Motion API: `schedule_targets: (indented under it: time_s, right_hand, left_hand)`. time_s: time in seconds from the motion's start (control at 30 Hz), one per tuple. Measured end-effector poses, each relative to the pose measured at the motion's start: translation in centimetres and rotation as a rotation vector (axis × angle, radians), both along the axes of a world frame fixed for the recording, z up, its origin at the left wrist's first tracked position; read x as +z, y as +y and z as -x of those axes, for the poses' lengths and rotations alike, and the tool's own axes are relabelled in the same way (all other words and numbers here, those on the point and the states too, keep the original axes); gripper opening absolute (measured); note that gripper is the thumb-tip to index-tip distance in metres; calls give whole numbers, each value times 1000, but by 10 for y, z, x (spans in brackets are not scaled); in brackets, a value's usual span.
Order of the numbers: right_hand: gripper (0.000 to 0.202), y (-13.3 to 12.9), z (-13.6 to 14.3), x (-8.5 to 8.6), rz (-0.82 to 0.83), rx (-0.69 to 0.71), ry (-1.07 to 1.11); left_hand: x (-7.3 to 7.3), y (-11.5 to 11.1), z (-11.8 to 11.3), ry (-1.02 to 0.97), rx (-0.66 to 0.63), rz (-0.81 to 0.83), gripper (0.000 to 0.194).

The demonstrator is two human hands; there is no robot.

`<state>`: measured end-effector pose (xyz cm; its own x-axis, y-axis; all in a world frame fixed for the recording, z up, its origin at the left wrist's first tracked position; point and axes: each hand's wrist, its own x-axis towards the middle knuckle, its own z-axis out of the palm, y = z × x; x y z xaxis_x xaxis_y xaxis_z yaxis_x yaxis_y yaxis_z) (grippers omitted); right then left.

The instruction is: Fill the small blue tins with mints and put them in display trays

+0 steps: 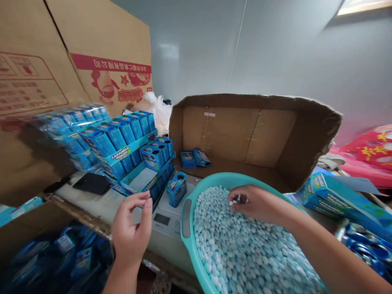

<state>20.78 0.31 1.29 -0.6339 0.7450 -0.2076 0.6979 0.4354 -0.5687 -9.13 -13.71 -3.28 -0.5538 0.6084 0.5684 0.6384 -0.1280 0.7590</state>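
Note:
My right hand (245,200) is over the pale blue candies (245,245) in a turquoise basin (196,261), its fingers curled round a few white pieces. To the left, my left hand (133,220) is raised in front of the display trays, thumb and fingers bent with a gap between them and nothing seen in it. A small blue box (177,189) stands on a white scale (167,216) between my left hand and the basin. Behind it, a blue display tray (159,175) holds several upright boxes with round holes in their tops.
Stacked full trays (119,139) stand at the left beside a black phone (92,183). An open cardboard carton (232,130) behind the basin holds two blue packs (195,158). More boxes fill a carton at lower left; a large blue box (339,196) lies at right.

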Motion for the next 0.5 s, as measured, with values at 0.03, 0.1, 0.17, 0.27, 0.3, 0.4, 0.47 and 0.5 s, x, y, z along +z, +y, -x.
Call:
schedule_targets:
  time_s: [0.03,0.1,0.17,0.27,0.3,0.4,0.47,0.5]
  right_hand:
    - [16,2,-2,3,-8,-12,4]
    - [17,4,-5,6,-38,-35,1]
    - [18,6,-7,7,-67,-54,-2]
    - [21,7,-8,5,-91,-67,6]
    - [22,7,-8,4,-97,-71,11]
    - [22,6,-6,3,-105,-80,24]
    - [20,6,-5,4,-102,-87,28]
    - [20,5,-4,4,-101,-93,29]
  left_hand:
    - [-5,-13,5,8,69,-25,16]
    - [-19,-36,20,63,168,27,16]
    - [-34,-55,38,127,230,161,17]
    - [-54,-73,63,74,340,274,23]
    - [-58,-76,70,27,376,284,24]
    - [-63,-73,85,-74,428,261,28]
    - [-61,-62,97,-104,459,197,30]
    - [-59,-56,104,-123,479,161,33]
